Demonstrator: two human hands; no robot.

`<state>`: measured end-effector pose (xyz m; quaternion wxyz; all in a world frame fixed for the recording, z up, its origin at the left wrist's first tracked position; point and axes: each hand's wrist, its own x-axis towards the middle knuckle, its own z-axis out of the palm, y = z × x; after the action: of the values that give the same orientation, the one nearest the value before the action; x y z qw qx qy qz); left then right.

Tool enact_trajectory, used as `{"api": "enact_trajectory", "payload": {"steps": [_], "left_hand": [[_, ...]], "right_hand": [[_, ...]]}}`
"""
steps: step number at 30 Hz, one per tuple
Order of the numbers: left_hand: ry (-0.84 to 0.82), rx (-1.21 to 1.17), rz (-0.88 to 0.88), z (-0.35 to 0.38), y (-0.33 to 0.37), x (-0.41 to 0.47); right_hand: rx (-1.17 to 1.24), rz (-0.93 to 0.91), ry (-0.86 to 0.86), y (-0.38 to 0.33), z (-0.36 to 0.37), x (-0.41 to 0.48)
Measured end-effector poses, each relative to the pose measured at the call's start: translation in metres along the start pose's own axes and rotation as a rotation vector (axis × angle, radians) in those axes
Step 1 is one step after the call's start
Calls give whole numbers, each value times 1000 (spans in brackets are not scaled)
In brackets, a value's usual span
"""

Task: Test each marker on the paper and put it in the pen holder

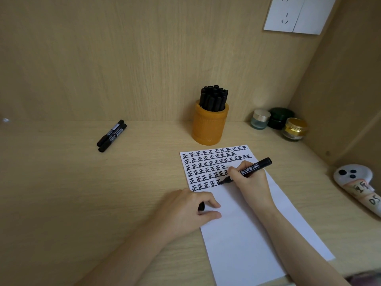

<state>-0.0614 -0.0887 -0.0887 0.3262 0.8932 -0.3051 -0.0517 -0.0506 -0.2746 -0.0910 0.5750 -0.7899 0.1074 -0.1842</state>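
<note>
I face a pale wood-grain laminate worktop [61, 182], closed in by a matching back panel [103, 58] and a matching side panel [340, 79] on my right, which meet in a corner. A white plastic socket plate [296, 15] sits high on the back panel near that corner. The light is soft and even.

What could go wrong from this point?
1. The right hand lies on the paper beside the strokes under its marker; wet ink may smear.
2. The pen holder looks packed with markers; another may jam.
3. The left hand pinches what looks like the cap; it might slip.
</note>
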Motion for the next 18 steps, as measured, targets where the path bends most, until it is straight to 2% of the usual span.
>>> {"api": "enact_trajectory", "payload": {"steps": [18], "left_hand": [[-5, 15, 15, 1, -3, 0]], "right_hand": [[-76, 16, 60, -3, -2, -1]]}}
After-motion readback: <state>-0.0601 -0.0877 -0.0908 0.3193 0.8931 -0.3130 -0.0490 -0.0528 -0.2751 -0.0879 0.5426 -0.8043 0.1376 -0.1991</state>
